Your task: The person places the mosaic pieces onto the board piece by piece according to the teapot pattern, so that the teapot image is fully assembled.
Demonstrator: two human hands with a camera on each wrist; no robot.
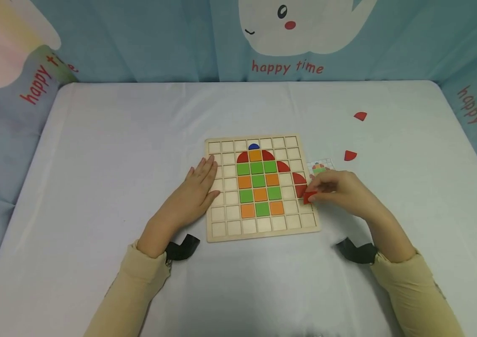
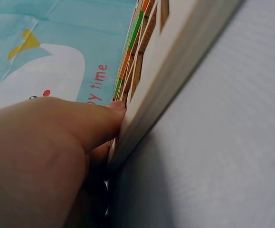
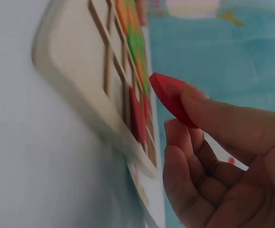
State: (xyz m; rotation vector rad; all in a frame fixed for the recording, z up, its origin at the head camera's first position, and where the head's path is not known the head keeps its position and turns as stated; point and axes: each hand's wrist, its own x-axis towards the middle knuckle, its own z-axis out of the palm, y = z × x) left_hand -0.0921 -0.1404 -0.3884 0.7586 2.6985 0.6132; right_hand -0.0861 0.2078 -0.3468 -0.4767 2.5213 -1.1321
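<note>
A wooden grid board (image 1: pixel 219 229) lies on the table, with green, orange, red and blue pieces set in its squares. My left hand (image 1: pixel 192 192) rests on its left edge, fingers straight; the left wrist view shows the thumb (image 2: pixel 104 118) at the board's side. Between thumb and fingers, my right hand (image 1: pixel 343 192) pinches a red quarter-circle piece (image 3: pixel 170 95), held just over the board's right edge. Close by it, two red pieces (image 1: pixel 299 178) sit one above the other in the grid. In the right wrist view the held piece is clear of the board.
A small pattern card (image 1: pixel 324 164) lies right of the board, partly covered by my right hand. Two loose red pieces, one nearer (image 1: pixel 350 155) and one farther (image 1: pixel 361 116), lie on the white table (image 1: pixel 129 140). A printed blue curtain (image 1: pixel 158 42) borders the table's back and sides.
</note>
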